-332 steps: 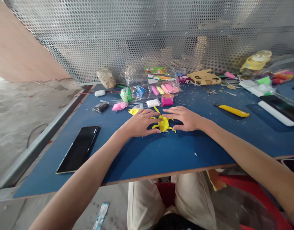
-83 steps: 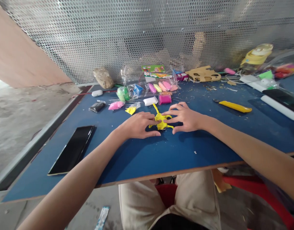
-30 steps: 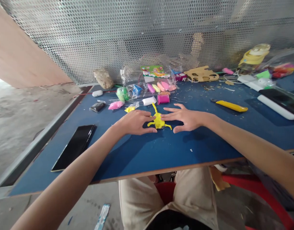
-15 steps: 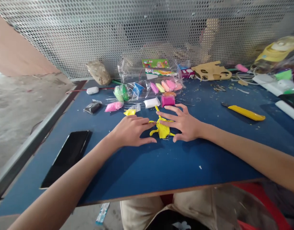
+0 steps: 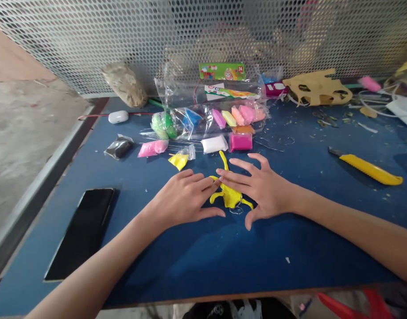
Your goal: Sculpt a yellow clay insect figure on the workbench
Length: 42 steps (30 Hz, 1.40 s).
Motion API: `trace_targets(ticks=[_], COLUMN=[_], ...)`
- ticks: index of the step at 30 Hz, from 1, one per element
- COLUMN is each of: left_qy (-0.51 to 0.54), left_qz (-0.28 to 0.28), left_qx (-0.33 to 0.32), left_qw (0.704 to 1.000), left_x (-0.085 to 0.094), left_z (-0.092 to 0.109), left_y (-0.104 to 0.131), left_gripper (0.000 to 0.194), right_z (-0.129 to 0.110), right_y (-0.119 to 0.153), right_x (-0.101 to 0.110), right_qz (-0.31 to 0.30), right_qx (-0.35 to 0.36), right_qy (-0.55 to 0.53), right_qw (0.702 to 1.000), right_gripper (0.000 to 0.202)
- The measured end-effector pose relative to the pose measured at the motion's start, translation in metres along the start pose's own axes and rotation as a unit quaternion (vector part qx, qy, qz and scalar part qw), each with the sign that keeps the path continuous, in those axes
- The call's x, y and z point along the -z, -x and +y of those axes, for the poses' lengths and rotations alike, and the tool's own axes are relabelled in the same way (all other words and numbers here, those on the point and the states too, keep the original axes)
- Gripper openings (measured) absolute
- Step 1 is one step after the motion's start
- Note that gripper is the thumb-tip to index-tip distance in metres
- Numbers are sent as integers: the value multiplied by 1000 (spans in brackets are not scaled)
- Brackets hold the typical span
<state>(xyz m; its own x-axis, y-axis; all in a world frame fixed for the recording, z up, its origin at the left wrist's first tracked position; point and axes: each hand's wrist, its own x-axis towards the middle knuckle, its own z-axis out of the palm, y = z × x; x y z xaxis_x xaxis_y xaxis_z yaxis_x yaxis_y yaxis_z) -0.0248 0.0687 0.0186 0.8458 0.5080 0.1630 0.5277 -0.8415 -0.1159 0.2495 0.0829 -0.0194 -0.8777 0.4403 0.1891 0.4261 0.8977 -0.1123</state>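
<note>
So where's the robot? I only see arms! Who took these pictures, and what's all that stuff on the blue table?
There's no robot here, just a person using two bare hands. The camera is worn on the person's head, so every picture looks forward and down, nearly as if through their eyes.

The left hand and right hand reach in around a yellow shape with thin arms sticking out. Their fingers are on or just over it; I can't tell how hard they press.

On the blue table are a dark phone, a yellow cutter and small packets, such as a pink packet and a white packet. Behind stands a metal sheet full of little holes.
</note>
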Motion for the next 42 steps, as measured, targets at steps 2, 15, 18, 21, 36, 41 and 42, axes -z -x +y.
trace_targets(ticks=[2,15,18,21,36,41,42], left_qy=[4,29,20,14,27,46,49], left_qz=[0,19,12,12,59,52,51], left_qx=[4,44,44,40,31,-24,-30], left_qw=[1000,998,999,999,997,997,997], left_x=[0,-2,-3,-4,4,7,7], left_z=[0,-2,-1,0,-3,-4,-4], left_y=[0,5,5,5,7,12,12], left_gripper=[65,56,56,58,65,63,61], right_z=[0,0,-1,-1,1,-1,-3], right_y=[1,5,4,4,6,29,34], right_x=[1,1,0,1,2,11,12], right_qz=[11,18,16,21,37,92,94], right_qx=[-5,-21,-29,-30,-25,15,26], right_qy=[-4,-6,-6,-6,-4,6,13], right_qw=[1000,1000,999,999,999,996,995], right_gripper=[94,81,85,87,84,66,60])
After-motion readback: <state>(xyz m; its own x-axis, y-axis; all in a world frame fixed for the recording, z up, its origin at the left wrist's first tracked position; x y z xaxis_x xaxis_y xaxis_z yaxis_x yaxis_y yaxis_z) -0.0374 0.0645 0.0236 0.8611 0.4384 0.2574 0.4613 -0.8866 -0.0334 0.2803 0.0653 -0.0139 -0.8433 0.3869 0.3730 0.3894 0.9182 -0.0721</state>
